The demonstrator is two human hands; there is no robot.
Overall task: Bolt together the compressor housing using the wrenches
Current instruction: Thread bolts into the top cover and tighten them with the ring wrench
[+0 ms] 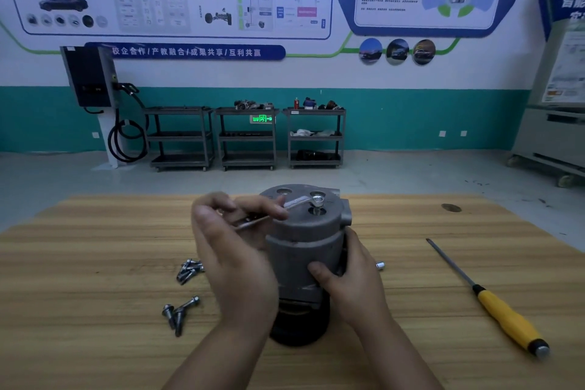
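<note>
The compressor housing (304, 231) stands upright at the centre of the frame on the wooden table (95, 263). It is a grey cast-metal cylinder with a dull, grainy skin and round ports in its flat top, set on a black round base (297, 329). Near the top's right edge a bright bolt (317, 210) stands proud with its thread showing. The ring end of a slim steel wrench (297, 203) sits over its head.

The left hand (234, 237) holds the wrench shaft between curled fingers, though blur hides the exact hold. The right hand (351, 275) wraps the housing's lower right side.

With the bolt this high, a tilted wrench could cross the thread or slip off the head. The tall body on its narrower base could twist or tip if the bracing hand eases.

Flanged bolts (190, 269) lie left of the housing, with more (179, 310) below them. A yellow-handled screwdriver (506, 317) lies at lower right.
</note>
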